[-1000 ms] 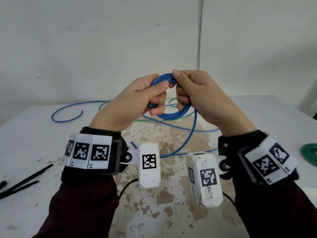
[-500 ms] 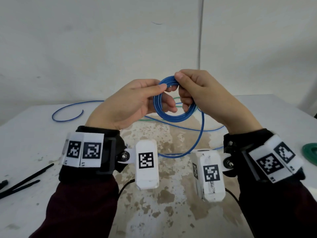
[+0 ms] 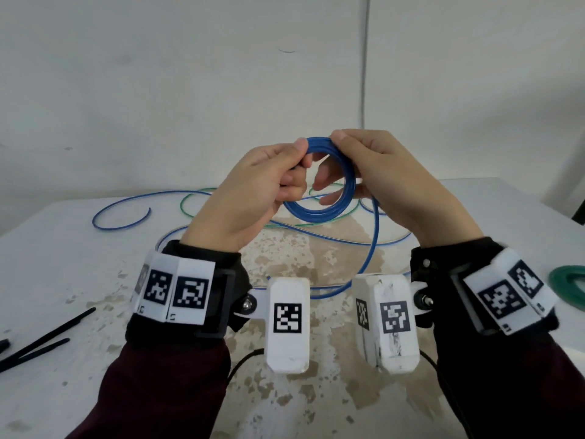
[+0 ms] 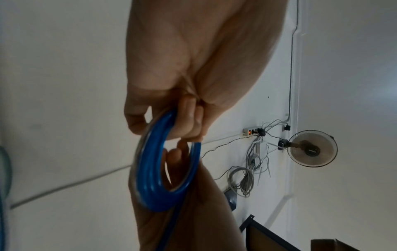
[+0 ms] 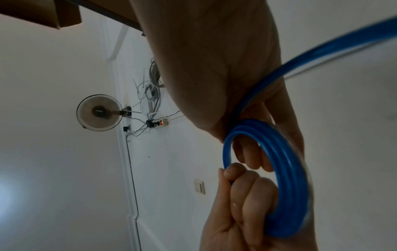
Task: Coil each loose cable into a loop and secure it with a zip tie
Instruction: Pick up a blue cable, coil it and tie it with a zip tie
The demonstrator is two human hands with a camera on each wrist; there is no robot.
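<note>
Head view: left hand (image 3: 253, 188) and right hand (image 3: 389, 185) both pinch the blue cable coil (image 3: 329, 198) above the worktop (image 3: 63, 248), wrist markers unreadable.

I find no readable words, brand names or numbers in any view; the only signs I see are black-and-white square code markers, which carry no letters; they sit on the white blocks of the left wristband (image 3: 175, 293), on the right wristband (image 3: 509, 294), and on the two white camera housings (image 3: 287, 321) near me, between the wrists; small dark marks at the marker corners are too tiny to read.
</note>
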